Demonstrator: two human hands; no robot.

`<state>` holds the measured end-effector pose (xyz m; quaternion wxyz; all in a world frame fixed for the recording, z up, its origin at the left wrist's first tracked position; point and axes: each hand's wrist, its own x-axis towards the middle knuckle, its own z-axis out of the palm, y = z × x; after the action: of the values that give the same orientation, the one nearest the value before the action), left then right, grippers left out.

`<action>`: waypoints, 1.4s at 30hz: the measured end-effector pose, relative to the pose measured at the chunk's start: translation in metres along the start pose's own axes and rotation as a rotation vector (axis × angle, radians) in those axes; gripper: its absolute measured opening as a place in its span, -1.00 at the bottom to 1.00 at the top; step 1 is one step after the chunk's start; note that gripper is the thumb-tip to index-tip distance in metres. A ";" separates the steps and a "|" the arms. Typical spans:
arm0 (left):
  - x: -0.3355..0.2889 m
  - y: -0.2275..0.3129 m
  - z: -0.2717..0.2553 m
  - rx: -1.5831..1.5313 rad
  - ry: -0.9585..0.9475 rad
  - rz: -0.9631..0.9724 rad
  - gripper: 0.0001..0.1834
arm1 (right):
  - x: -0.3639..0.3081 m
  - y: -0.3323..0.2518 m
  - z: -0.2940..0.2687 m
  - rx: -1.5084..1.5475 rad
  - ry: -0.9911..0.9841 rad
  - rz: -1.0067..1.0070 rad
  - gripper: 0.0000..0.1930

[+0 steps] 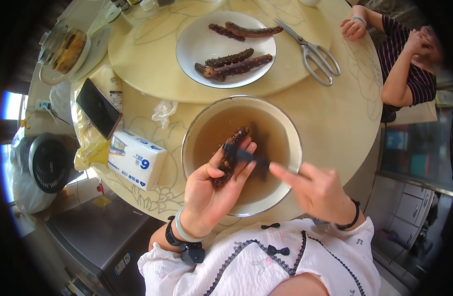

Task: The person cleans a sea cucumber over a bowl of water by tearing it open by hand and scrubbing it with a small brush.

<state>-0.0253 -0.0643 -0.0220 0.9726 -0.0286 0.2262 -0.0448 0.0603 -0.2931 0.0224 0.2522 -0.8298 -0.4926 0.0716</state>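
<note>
**Sea cucumber (228,166) held above the bowl, under the brush**

The sea cucumber lies lengthwise in the upturned palm of the left hand (207,197), over the cloudy water (207,138) in the wide bowl (293,143). The left thumb rests along its near side and the long fingers back it from the other side, a loose, cradling grasp. The right hand (318,192) grips what looks like a small dark brush (245,155), index finger stretched along the handle; blur hides how tightly the other fingers curl, and whether the bristles touch the skin.

To do this well, a light touch seems best: short strokes along the body, working between the bumps rather than across them. Firm thumb support should stop the piece from slipping, but squeezing could bruise it. Keeping it low over the bowl would catch drips, and rolling it slightly in the palm would expose each side.
</note>
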 end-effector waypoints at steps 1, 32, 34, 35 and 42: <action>0.000 0.000 0.001 0.000 0.000 0.002 -0.15 | 0.006 0.008 0.002 -0.103 0.038 0.037 -0.32; -0.001 -0.010 0.014 0.170 0.130 0.035 -0.30 | 0.007 -0.004 -0.017 0.106 -0.080 0.064 -0.40; -0.001 -0.012 0.017 0.284 0.160 0.093 -0.31 | 0.009 0.004 -0.015 0.002 -0.028 0.067 -0.35; -0.002 -0.013 0.018 0.268 0.176 0.099 -0.33 | 0.010 0.008 -0.013 -0.101 0.023 0.067 -0.30; -0.002 -0.010 0.017 0.267 0.202 0.087 -0.33 | 0.007 0.003 -0.011 -0.002 -0.035 0.016 -0.30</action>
<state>-0.0209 -0.0736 -0.0052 0.9411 0.1153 0.3158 -0.0347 0.0697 -0.2922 0.0312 0.2419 -0.8326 -0.4905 0.0877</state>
